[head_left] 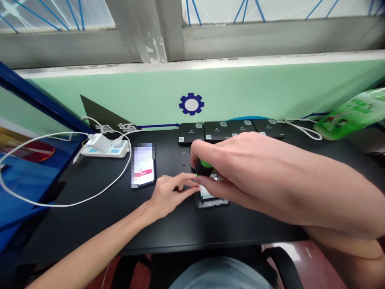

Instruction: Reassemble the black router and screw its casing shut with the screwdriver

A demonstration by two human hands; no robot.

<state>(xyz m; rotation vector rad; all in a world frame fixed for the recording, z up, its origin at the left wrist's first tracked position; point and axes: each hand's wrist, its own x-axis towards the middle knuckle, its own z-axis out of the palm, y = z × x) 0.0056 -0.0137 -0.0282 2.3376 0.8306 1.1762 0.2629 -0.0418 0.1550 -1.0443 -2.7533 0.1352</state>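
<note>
My right hand [240, 168] is wrapped round the black and green handle of a screwdriver [203, 168], held over a small open device. That device [212, 204] is a dark rectangular case with a pale silvery inside, lying on the desk and partly covered by my right hand. From the left, my left hand [171, 190] reaches to the device's left side. Its thumb and fingers come together close under the screwdriver; what they pinch, if anything, is too small to make out. Small loose screws [183, 153] lie on the desk just beyond my left fingers.
Several black boxes [191, 133] line the back of the black desk [168, 233]. Left of my hands are a lit phone [143, 166] and a power strip [118, 149] with a looping white cable [99, 192]. A green packet [350, 116] stands at the right.
</note>
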